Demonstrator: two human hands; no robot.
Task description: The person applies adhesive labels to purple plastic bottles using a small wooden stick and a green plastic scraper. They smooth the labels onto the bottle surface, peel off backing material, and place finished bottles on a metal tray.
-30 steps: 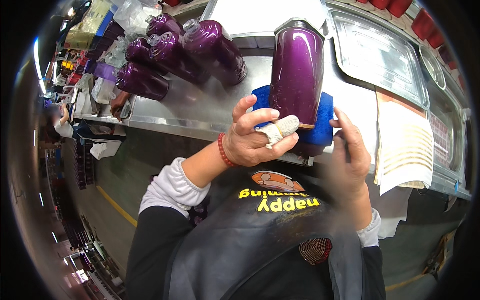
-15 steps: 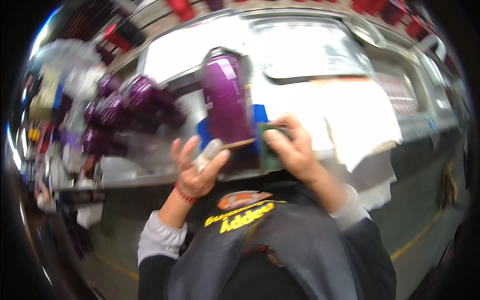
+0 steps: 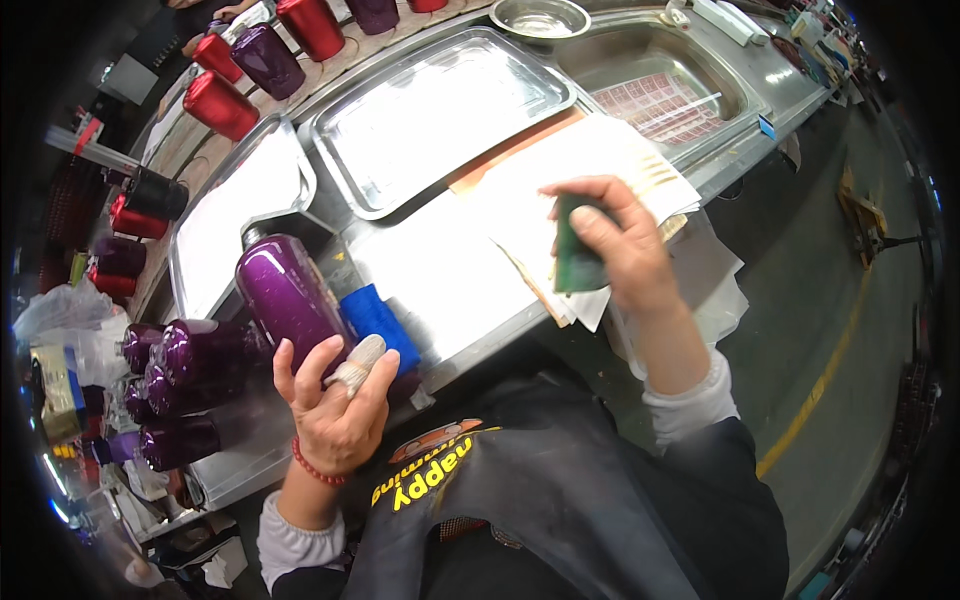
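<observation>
A glossy purple bottle lies on its side, its neck pointing away from me, with a blue cloth-like pad beside it. My left hand is at the bottle's near end, fingers spread; whether the fingertips touch it I cannot tell. One finger has a pale wrap, and a red bead bracelet circles the wrist. My right hand is raised over a stack of white sheets, gripping a flat, dark green block between thumb and fingers.
Several purple bottles lie at the left. Metal trays with white sheets stand behind, before a row of red and purple containers. A sink and a steel bowl are at the far right. The counter's front edge runs diagonally.
The view has turned, so the bottle now appears further left. My right hand has moved away from the bottle to the right with the green block. My left hand stays by the bottle's near end.
</observation>
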